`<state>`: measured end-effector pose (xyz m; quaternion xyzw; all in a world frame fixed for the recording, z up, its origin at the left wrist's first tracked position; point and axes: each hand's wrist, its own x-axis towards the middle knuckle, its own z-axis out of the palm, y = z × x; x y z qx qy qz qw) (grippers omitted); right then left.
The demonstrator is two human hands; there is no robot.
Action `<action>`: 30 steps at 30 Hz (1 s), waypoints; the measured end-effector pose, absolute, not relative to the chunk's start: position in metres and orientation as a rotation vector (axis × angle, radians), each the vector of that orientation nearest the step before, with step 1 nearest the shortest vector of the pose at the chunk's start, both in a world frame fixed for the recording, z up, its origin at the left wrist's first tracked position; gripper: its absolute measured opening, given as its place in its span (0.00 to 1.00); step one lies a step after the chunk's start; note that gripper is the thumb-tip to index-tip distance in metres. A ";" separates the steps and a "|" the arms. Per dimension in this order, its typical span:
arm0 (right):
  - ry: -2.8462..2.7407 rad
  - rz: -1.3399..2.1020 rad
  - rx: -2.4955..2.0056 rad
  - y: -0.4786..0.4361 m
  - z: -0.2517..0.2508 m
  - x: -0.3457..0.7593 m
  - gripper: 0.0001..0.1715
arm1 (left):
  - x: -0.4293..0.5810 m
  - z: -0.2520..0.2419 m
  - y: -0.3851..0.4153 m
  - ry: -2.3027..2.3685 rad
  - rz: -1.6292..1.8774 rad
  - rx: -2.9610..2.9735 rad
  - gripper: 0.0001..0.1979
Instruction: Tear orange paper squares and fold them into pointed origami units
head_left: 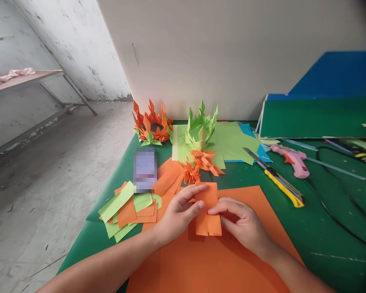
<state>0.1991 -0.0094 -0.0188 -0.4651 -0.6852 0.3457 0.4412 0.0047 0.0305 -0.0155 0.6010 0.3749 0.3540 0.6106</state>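
Note:
Between my two hands is a small folded rectangle of orange paper (206, 226), upright, with a crease down its lower half. My left hand (183, 207) grips it at the left and upper edge, thumb on the front face. On its right side my right hand (240, 219) pinches the paper, index finger across the front and thumb behind the edge. Below lies a large orange sheet (219, 264) on the green table. Just beyond the held paper sit orange folded paper flowers (201, 165).
An orange paper crown (152, 124) and a green paper crown (201, 128) stand at the back. Cut paper pieces (128, 213) lie left, near a blurred purple packet (145, 169). Right are a yellow utility knife (282, 185) and a pink glue gun (293, 159) with its cord.

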 end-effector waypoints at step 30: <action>-1.383 1.222 -1.224 -0.008 -0.019 0.198 0.11 | 0.007 -0.024 0.028 0.780 1.129 1.810 0.14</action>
